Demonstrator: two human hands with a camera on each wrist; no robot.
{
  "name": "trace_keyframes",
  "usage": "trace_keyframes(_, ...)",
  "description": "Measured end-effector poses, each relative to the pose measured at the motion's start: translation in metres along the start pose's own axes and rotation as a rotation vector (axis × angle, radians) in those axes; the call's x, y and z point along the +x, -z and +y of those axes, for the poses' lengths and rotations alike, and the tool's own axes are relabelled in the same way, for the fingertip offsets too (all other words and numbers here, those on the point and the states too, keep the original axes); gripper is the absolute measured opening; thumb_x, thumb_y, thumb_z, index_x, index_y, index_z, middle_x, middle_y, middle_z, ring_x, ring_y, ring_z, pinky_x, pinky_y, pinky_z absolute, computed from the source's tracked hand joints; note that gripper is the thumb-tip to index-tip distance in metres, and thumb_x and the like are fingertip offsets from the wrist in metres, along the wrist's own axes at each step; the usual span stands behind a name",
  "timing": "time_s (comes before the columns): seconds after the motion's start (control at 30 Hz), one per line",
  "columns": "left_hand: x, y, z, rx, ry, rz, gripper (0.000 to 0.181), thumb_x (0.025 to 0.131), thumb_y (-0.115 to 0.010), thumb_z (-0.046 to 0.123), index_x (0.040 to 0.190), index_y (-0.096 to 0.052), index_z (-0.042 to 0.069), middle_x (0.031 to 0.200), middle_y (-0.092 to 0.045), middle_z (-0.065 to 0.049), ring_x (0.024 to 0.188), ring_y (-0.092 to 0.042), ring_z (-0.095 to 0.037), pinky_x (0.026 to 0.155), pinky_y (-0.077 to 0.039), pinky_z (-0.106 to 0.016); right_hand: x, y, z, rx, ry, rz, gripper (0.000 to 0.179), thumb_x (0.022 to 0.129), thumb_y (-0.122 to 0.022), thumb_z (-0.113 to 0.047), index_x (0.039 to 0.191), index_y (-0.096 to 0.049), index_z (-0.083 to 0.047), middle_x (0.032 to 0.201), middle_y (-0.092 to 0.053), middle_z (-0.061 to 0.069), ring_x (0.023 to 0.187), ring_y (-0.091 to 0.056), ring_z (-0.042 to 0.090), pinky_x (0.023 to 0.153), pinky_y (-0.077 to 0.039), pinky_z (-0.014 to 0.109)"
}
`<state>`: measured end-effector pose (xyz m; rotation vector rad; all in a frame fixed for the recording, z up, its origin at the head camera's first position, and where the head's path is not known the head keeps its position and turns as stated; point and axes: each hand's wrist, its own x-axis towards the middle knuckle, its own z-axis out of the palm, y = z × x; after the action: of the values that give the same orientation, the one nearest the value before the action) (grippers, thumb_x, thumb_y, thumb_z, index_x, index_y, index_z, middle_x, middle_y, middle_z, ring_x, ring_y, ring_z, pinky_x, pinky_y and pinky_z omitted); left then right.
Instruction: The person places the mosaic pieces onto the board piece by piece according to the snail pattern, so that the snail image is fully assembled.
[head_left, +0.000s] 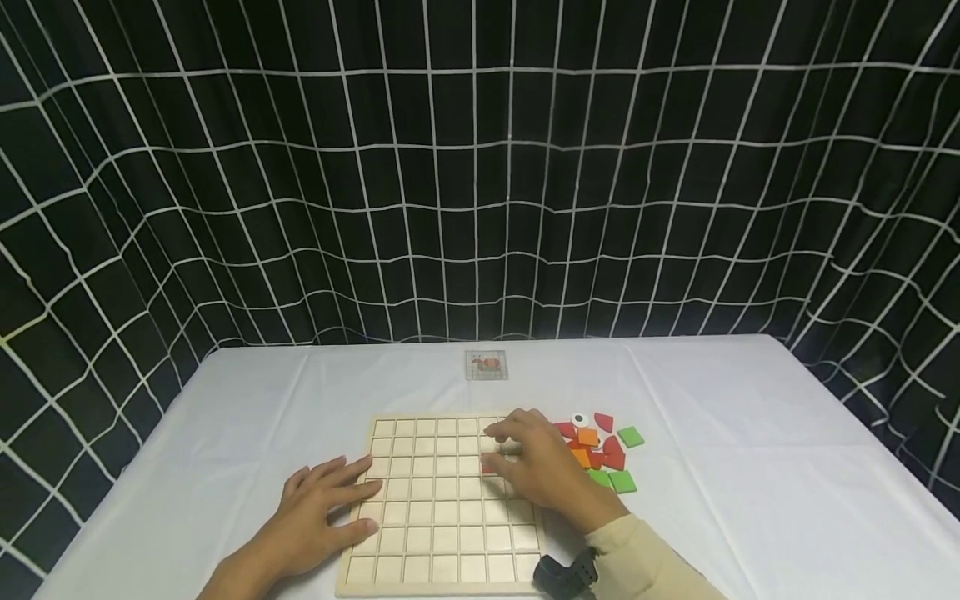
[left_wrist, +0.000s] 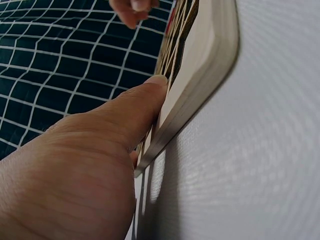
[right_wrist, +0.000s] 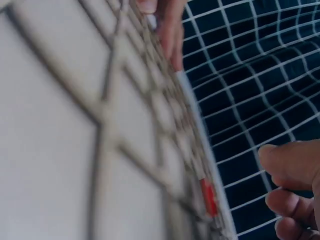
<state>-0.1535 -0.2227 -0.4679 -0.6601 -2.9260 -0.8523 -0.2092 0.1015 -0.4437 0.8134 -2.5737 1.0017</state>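
A pale wooden grid board point(head_left: 432, 537) lies flat on the table. My left hand point(head_left: 318, 510) rests along its left edge, fingers spread, the thumb touching the border in the left wrist view. Over the board's right side hovers my right hand point(head_left: 546, 468), thumb and index finger apart with nothing between them. A red piece point(right_wrist: 208, 197) sits in a cell of the board, just by the right thumb in the head view. In the right wrist view, the right fingers point(right_wrist: 287, 160) are separate from that piece.
Right of the board lies a loose pile of red, orange and green pieces point(head_left: 622, 482), with a white eye disc point(head_left: 579, 420) among them. A small picture card point(head_left: 486, 367) lies beyond the board on the white tablecloth point(head_left: 720, 417). A black gridded curtain point(head_left: 480, 183) hangs behind.
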Motion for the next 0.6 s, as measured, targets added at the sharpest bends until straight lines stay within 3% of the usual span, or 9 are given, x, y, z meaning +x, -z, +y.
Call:
trace_keyframes(0.17,-0.001,-0.001,-0.001,-0.006,0.007,-0.006,0.057,0.084,-0.063,0.059,0.128,-0.065,0.022,0.149,-0.041,0.003,0.138,-0.027,-0.033,0.105,-0.005,-0.064,0.003,0.019,-0.005,0.002,0.011,0.064,0.028,0.079,-0.079,-0.014,0.105,-0.073,-0.008,0.092,-0.064,-0.003,0.090,-0.054,0.015,0.076,-0.047,0.035)
trace_keyframes(0.47,-0.001,0.000,-0.001,-0.023,-0.002,-0.009,0.057,0.085,-0.063,0.058,0.128,-0.064,0.020,0.149,-0.041,0.000,0.138,-0.027,-0.035,0.104,-0.004,-0.066,0.005,0.064,-0.008,-0.056,0.133,0.185,0.026,0.079,-0.079,-0.012,0.104,-0.072,-0.008,0.096,-0.065,-0.003,0.093,-0.056,0.017,0.067,-0.051,0.034)
trace_keyframes(0.6,-0.001,0.000,-0.001,-0.028,-0.002,-0.010,0.058,0.085,-0.062,0.059,0.128,-0.064,0.021,0.149,-0.040,0.001,0.139,-0.026,-0.034,0.105,-0.003,-0.065,0.004,0.084,-0.011,-0.079,0.168,0.235,0.027,0.077,-0.080,-0.011,0.103,-0.072,-0.007,0.098,-0.066,-0.002,0.095,-0.057,0.017,0.071,-0.050,0.036)
